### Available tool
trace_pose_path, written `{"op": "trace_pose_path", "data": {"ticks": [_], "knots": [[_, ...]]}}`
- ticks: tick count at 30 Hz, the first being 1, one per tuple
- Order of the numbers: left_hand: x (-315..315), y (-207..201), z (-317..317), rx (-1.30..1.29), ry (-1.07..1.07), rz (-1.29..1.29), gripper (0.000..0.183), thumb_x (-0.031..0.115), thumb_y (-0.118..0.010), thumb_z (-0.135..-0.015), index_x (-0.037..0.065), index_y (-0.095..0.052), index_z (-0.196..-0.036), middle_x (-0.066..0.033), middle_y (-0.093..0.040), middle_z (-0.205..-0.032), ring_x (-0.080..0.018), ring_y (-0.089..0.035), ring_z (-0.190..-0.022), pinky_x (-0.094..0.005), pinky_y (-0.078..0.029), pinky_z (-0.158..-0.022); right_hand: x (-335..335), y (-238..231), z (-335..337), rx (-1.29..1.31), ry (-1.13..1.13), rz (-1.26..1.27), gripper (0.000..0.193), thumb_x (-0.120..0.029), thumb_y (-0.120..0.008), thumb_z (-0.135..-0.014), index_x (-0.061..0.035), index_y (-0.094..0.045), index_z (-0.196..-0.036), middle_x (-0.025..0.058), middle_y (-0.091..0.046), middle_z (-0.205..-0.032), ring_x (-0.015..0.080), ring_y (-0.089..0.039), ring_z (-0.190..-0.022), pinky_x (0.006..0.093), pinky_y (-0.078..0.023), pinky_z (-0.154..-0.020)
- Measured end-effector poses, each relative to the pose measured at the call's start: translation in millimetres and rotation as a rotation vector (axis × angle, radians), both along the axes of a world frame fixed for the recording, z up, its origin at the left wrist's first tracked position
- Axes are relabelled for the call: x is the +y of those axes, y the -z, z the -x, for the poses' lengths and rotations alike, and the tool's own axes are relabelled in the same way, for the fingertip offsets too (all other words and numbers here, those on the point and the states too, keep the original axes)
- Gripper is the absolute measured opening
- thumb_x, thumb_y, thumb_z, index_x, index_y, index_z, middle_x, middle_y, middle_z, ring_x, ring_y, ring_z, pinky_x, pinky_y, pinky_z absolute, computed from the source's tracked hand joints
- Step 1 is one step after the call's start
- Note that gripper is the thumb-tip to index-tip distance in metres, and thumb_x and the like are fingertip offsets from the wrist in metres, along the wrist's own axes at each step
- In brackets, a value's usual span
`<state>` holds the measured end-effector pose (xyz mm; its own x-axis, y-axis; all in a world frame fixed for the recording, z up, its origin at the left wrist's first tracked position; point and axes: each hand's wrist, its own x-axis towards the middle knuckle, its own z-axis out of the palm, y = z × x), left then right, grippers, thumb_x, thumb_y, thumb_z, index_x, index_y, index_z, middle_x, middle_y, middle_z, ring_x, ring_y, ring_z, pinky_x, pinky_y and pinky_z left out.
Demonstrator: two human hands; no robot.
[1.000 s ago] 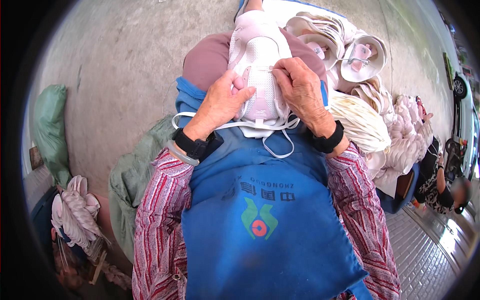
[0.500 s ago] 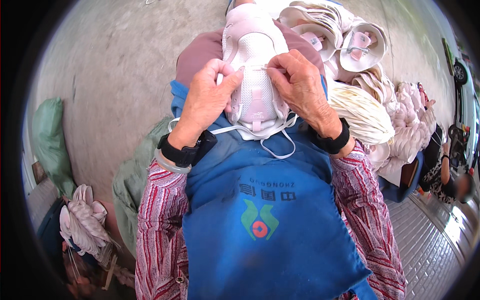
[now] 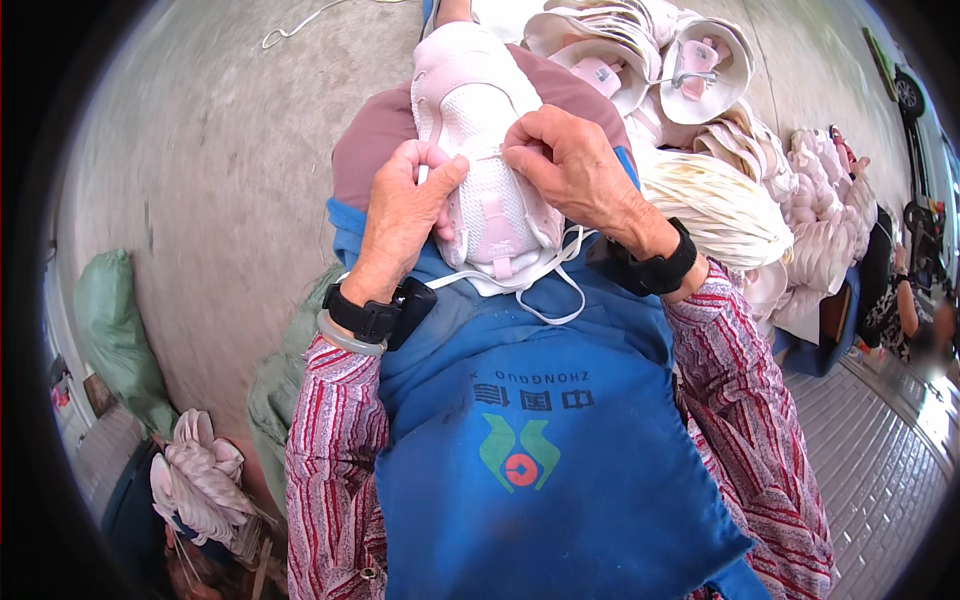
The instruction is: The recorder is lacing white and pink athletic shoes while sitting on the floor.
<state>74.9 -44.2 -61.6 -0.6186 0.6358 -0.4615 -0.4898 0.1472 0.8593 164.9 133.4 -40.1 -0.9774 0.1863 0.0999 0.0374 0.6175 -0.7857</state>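
A white and pale pink shoe upper (image 3: 478, 85) with a mesh tongue lies across my lap, on the blue apron (image 3: 500, 370). On its left edge my left hand (image 3: 405, 205) is closed, thumb pressed to the fingers, with a bit of white lace showing at the grip. My right hand (image 3: 580, 170) pinches at the right row of eyelets, and a short piece of lace shows at its fingertips. The loose white shoelace (image 3: 550, 318) trails in a loop below the upper's heel end. The hidden fingertips keep the lace's exact path from showing.
Stacked uppers (image 3: 705, 75) and a bundle of cream laces (image 3: 715, 205) lie to the right, beside a pink pile (image 3: 825, 210). At left are a green sack (image 3: 120, 330) and more uppers (image 3: 205, 475). A person (image 3: 900, 305) is at far right.
The whole view has shifted a little, so the upper and both hands appear slightly farther left. Both hands keep nearly the same grip and place on the upper.
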Motion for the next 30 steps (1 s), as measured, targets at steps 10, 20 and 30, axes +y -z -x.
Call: {"op": "trace_pose_path", "data": {"ticks": [10,20,30], "knots": [[3,-6,-3,0.071,-0.004,0.059,0.026,0.02,-0.07,-0.085,0.005,-0.049,-0.086,0.0022,-0.05,-0.058,-0.004,-0.042,-0.039,-0.0184,-0.036,-0.035,0,3,0,0.024,-0.019,-0.058,0.01,-0.007,-0.061,-0.08,0.0016,-0.061,-0.085,0.0138,-0.058,-0.078,0.0237,-0.057,-0.07,0.0319,-0.046,-0.064],[0,1,-4,0.114,0.018,0.053,0.025,0.019,-0.071,-0.083,0.004,-0.051,-0.088,0.0007,-0.053,-0.067,-0.0032,-0.045,-0.043,-0.0183,-0.037,-0.036,-7,12,-1,0.068,0.07,-0.021,0.01,-0.009,-0.061,-0.082,0.0008,-0.061,-0.085,0.0128,-0.055,-0.075,0.0258,-0.056,-0.069,0.034,-0.046,-0.064],[8,-12,-9,0.289,0.018,0.106,0.017,0.008,-0.069,-0.083,0.002,-0.056,-0.093,0.0036,-0.051,-0.067,-0.0011,-0.045,-0.046,-0.0167,-0.037,-0.037,7,11,2,0.046,-0.102,-0.047,0.014,-0.012,-0.06,-0.085,0.0012,-0.06,-0.088,0.0106,-0.056,-0.075,0.0209,-0.056,-0.069,0.0307,-0.045,-0.063]]}}
